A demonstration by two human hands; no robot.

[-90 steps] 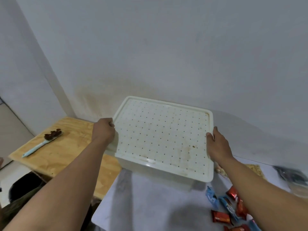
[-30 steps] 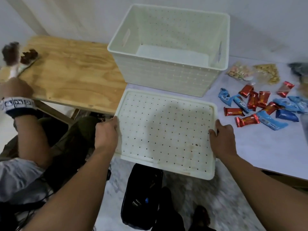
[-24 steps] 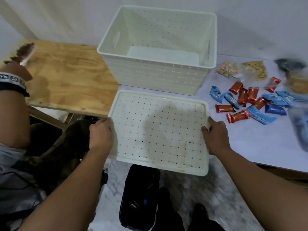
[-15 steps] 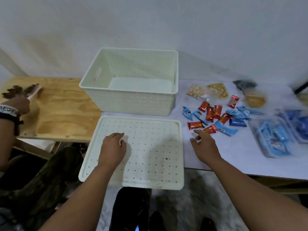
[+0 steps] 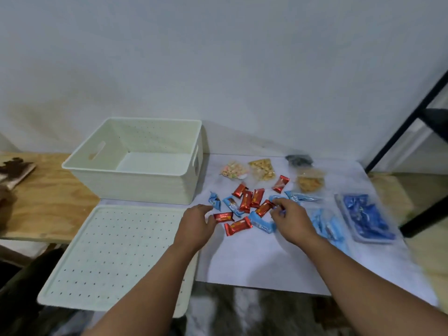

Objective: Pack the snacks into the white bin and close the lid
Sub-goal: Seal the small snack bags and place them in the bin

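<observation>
The white perforated bin (image 5: pixel 135 174) stands open and empty at the back left of the white table (image 5: pixel 254 258). Its lid (image 5: pixel 116 251) lies flat in front of it, overhanging the table's near edge. A heap of red snack bars (image 5: pixel 244 202) and blue snack packets (image 5: pixel 260 223) lies right of the bin. My left hand (image 5: pixel 196 226) reaches in with fingers spread around the end of one red bar (image 5: pixel 223 217). My right hand (image 5: pixel 291 220) has its fingertips pinched on a blue packet (image 5: pixel 276 201) in the heap.
Clear bags of mixed nibbles (image 5: pixel 263 169) and crackers (image 5: pixel 310 183) lie behind the heap. Bagged blue packs (image 5: pixel 366 218) sit at the right. A wooden table (image 5: pixel 48 204) adjoins on the left, with a brush (image 5: pixel 14 168) on it. A black frame (image 5: pixel 412 120) leans at the far right.
Both hands lifted the lid off the bin, laid it down in front, then let go. They have since moved right to the snack heap.
</observation>
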